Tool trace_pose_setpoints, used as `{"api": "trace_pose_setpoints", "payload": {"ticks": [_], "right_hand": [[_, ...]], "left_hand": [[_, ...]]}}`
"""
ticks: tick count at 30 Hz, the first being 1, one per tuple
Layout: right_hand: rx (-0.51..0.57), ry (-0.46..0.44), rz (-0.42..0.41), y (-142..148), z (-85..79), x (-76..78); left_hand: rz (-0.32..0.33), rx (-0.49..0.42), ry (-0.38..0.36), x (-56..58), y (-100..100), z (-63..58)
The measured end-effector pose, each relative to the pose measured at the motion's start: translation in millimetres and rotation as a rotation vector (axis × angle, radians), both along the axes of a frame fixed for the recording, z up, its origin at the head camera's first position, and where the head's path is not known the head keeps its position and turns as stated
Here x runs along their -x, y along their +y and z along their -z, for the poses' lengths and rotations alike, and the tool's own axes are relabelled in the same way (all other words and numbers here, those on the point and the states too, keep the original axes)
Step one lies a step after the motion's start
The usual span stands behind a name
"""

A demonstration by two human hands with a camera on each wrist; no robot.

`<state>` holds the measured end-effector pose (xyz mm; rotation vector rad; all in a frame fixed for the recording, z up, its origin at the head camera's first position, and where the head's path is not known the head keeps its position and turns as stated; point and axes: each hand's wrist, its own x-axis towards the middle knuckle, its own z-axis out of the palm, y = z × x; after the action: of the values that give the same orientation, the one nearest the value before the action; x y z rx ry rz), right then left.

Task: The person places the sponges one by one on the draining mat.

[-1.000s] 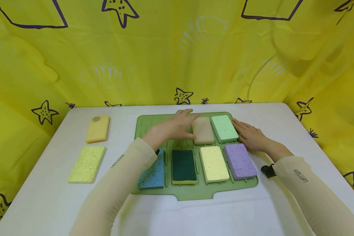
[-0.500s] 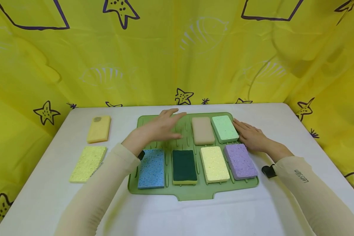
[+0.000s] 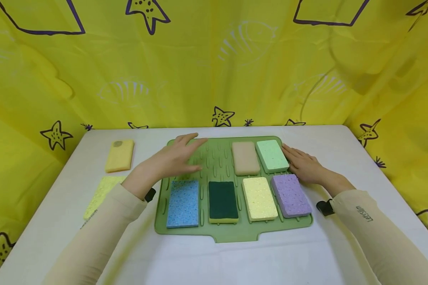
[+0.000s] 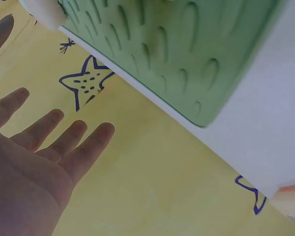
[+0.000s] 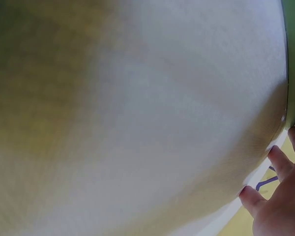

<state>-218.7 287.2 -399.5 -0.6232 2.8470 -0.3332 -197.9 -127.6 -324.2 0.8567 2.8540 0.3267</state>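
Note:
My left hand (image 3: 169, 158) hovers over the back left part of a green ribbed mat (image 3: 215, 156), fingers spread and holding nothing. In the left wrist view the left hand (image 4: 34, 162) shows its palm with loosely extended fingers. At the mat's right edge my right hand (image 3: 303, 164) rests with fingers extended, beside a mint green sponge (image 3: 272, 156); a beige sponge (image 3: 245, 158) lies left of that. Along the front row are a blue sponge (image 3: 183, 204), a dark green-topped sponge (image 3: 222, 201), a pale yellow sponge (image 3: 259, 198) and a purple sponge (image 3: 291, 196).
On the white table (image 3: 271, 257), left of the mat, lie a yellow-orange sponge (image 3: 120, 156) with a round grey spot and a yellow-green sponge (image 3: 101, 194), partly covered by the left sleeve (image 3: 92, 233). A yellow patterned curtain (image 3: 185, 71) hangs behind the table.
My left hand has moved left, away from the beige sponge, uncovering the blue sponge, while its sleeve now covers part of the yellow-green one. My right hand stays in place.

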Motion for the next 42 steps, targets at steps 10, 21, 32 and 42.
{"api": "trace_pose_setpoints", "payload": {"ticks": [10,21,32,42], "right_hand": [[-0.003,0.0,0.002,1,0.3,-0.9],[-0.011,0.027,-0.009,2,2.0,-1.2],[-0.021,0.026,-0.012,1,-0.9,-3.0],[-0.018,0.024,-0.023,0,-1.6,-1.7]], "left_hand": [[-0.039,-0.038,0.022,-14.3,-31,2.2],[-0.082,-0.044,0.048,-30.4,-67,-0.3],[-0.081,-0.058,0.076,-46.4,-88,0.7],[-0.103,-0.053,0.069,-58.9,-108,2.1]]}}
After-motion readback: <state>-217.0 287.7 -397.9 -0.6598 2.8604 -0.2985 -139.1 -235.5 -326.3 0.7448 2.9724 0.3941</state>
